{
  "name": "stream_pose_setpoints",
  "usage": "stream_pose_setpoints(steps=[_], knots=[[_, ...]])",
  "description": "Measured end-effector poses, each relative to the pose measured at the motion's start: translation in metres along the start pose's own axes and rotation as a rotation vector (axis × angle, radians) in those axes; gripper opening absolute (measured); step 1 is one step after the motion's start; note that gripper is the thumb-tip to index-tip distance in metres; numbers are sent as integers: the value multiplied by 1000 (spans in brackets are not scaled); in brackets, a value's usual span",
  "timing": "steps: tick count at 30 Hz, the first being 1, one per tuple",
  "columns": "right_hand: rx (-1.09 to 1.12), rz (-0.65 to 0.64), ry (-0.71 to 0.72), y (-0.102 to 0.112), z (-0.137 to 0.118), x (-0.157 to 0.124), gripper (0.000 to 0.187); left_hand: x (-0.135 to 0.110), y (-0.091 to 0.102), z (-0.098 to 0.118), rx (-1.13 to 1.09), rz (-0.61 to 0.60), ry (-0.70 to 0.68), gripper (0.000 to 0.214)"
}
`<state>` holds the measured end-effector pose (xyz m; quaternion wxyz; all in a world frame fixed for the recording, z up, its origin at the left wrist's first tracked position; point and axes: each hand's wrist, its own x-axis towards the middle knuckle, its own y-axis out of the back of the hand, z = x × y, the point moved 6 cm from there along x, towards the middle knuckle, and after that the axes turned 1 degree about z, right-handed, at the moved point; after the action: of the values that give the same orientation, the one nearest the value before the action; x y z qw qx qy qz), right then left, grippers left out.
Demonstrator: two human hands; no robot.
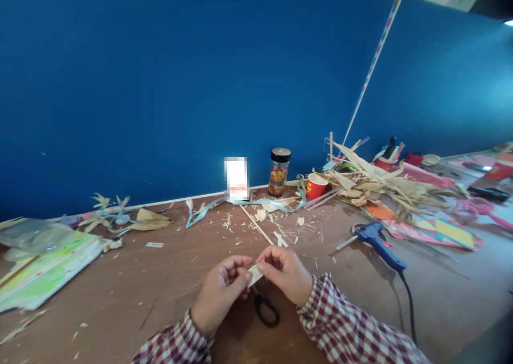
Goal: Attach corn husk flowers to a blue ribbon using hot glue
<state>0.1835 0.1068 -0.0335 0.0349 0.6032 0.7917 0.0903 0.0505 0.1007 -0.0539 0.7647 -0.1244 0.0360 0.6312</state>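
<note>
My left hand and my right hand meet low over the brown table. Both pinch a small pale strip of dried husk between thumb and fingers. Just under the hands lie black-handled scissors, partly hidden by them. Both sleeves are red-and-white checked.
A blue glue gun with a black cord lies at the right. Behind it is a pile of dried husks, a red paper cup and a black-lidded jar. Coloured paper sheets lie left. Husk scraps litter the table; a blue wall stands behind.
</note>
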Motion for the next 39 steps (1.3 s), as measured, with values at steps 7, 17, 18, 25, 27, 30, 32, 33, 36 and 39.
stream_pose_setpoints(steps=[7, 17, 18, 25, 27, 30, 32, 33, 36, 39], knots=[[155, 44, -159, 3, 14, 4, 20, -2, 10, 8, -23, 132, -80, 38], [-45, 171, -13, 8, 1, -1, 16, -8, 0, 15, 159, 94, -219, 24], [-44, 158, -2, 7, 0, -2, 16, -7, 2, 14, 213, 116, -237, 17], [57, 54, 73, 0, -7, -5, 22, -4, 19, 9, 247, 251, -221, 15], [-1, 51, 147, -2, -13, -6, 19, -5, 19, 10, 233, 251, -229, 15], [-58, 98, 204, -1, -16, -7, 14, -8, 15, 16, 276, 255, -265, 13], [-56, 121, 197, 0, -15, -7, 12, -8, 13, 18, 305, 236, -267, 13], [-49, 130, 186, 0, -13, -6, 11, -8, 12, 19, 309, 220, -257, 13], [-24, 156, 136, 3, -7, -3, 11, -6, 10, 17, 290, 178, -224, 14], [18, 144, 78, 2, 0, -2, 12, -3, 9, 12, 221, 160, -202, 15]])
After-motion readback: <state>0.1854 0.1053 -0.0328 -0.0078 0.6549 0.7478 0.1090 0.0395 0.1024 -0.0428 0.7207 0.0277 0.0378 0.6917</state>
